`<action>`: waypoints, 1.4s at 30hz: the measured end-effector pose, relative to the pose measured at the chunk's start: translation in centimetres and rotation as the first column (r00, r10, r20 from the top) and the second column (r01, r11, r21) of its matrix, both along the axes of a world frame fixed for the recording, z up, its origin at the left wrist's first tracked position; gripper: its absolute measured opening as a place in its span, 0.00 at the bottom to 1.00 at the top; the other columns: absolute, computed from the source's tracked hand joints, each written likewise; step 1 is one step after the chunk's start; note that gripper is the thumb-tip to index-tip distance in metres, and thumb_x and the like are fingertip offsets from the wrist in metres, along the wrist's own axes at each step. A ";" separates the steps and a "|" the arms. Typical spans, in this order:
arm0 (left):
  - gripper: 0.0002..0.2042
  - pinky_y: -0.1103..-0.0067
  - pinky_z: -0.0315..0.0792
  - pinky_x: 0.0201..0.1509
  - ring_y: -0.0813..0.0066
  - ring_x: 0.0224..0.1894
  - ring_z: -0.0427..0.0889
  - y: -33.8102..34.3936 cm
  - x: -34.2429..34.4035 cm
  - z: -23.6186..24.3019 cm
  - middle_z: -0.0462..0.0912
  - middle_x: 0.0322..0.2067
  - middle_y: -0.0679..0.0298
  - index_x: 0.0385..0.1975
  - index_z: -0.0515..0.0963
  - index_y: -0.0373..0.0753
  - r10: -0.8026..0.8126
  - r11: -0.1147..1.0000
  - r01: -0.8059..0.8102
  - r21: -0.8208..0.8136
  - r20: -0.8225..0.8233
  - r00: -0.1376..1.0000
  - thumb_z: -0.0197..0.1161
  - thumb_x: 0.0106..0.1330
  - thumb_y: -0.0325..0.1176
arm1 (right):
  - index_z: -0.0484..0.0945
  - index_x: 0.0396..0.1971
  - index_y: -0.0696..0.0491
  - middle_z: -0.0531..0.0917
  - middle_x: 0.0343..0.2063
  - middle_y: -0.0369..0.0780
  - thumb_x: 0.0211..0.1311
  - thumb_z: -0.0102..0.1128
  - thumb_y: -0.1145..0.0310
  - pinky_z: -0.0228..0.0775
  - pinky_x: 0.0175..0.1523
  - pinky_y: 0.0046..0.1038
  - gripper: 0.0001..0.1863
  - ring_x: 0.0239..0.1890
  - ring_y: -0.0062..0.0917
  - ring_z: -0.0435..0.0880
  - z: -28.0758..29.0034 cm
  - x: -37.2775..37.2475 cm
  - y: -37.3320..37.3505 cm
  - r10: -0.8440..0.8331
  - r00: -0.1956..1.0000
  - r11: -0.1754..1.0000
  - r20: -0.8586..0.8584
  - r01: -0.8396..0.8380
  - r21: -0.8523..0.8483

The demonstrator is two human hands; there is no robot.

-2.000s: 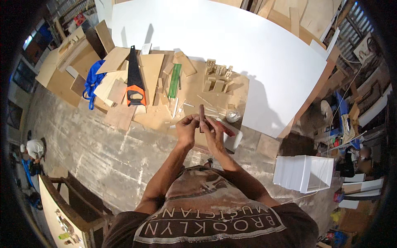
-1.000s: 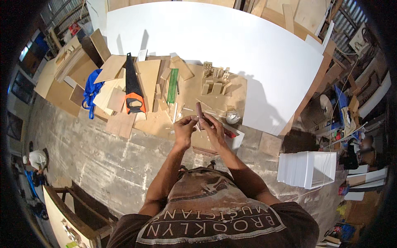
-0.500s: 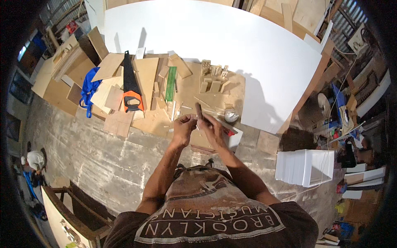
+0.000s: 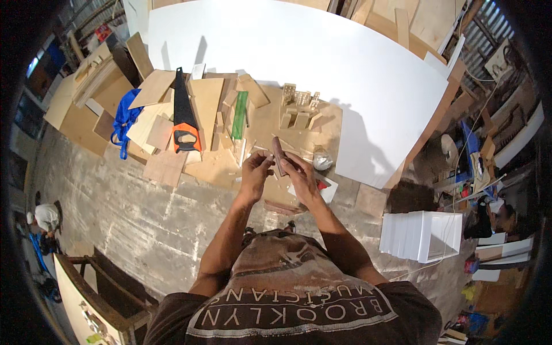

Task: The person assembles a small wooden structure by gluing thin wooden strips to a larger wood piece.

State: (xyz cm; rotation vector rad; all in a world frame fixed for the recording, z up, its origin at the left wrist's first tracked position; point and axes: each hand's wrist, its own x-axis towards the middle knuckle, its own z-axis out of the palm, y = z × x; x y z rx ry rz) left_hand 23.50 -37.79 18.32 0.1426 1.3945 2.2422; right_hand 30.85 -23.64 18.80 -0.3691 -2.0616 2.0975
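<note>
My right hand (image 4: 303,177) is closed round a narrow brown block (image 4: 278,150), which looks like wood or a sanding block and points away from me. Just left of it, my left hand (image 4: 256,174) is pinched, thumb against fingers. Whatever lies in that pinch is too small to make out. Both hands are above the near edge of a wooden work board (image 4: 267,123). On the board behind them stand several small light wooden pieces with holes (image 4: 301,99). A crumpled clear plastic bag (image 4: 322,161) lies just beyond my right hand.
An orange-handled handsaw (image 4: 185,137) rests on wood offcuts at the left, beside a blue cloth bag (image 4: 125,118). A green strip (image 4: 240,115) lies mid-board. A large white panel (image 4: 379,86) spans the back. A white box (image 4: 422,236) stands right; a person (image 4: 46,217) crouches far left.
The brown block has tilted and more of its broad side shows. My right hand has shifted slightly right, leaving a little more room between the hands.
</note>
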 end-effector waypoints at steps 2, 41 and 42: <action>0.03 0.84 0.70 0.37 0.83 0.34 0.77 -0.1 0.1 0.1 0.80 0.33 0.71 0.38 0.78 0.38 0.029 1.000 -0.029 -0.006 -0.019 0.999 0.60 0.69 0.28 | 0.75 0.56 0.63 0.81 0.45 0.39 0.66 0.62 0.61 0.68 0.54 0.23 0.25 0.47 0.20 0.76 0.0 0.0 0.1 -0.023 1.000 1.000 0.006 0.023 0.016; 0.04 0.81 0.70 0.33 0.81 0.27 0.77 -1.2 -0.2 -0.8 0.82 0.25 0.66 0.30 0.83 0.32 -0.070 0.989 0.060 -0.135 -0.070 0.995 0.64 0.60 0.24 | 0.81 0.49 0.55 0.74 0.22 0.32 0.67 0.59 0.55 0.67 0.41 0.23 0.20 0.31 0.19 0.75 -1.3 2.6 -1.4 -0.060 0.996 0.997 0.065 0.056 0.056; 0.04 0.81 0.71 0.33 0.81 0.27 0.77 -1.2 -0.1 -0.3 0.82 0.25 0.66 0.30 0.83 0.32 -0.109 0.982 0.089 -0.167 -0.117 0.987 0.64 0.60 0.24 | 0.81 0.49 0.55 0.75 0.23 0.32 0.66 0.60 0.55 0.67 0.42 0.23 0.21 0.32 0.19 0.75 -0.9 2.4 -1.2 -0.066 0.991 0.998 0.115 0.064 0.029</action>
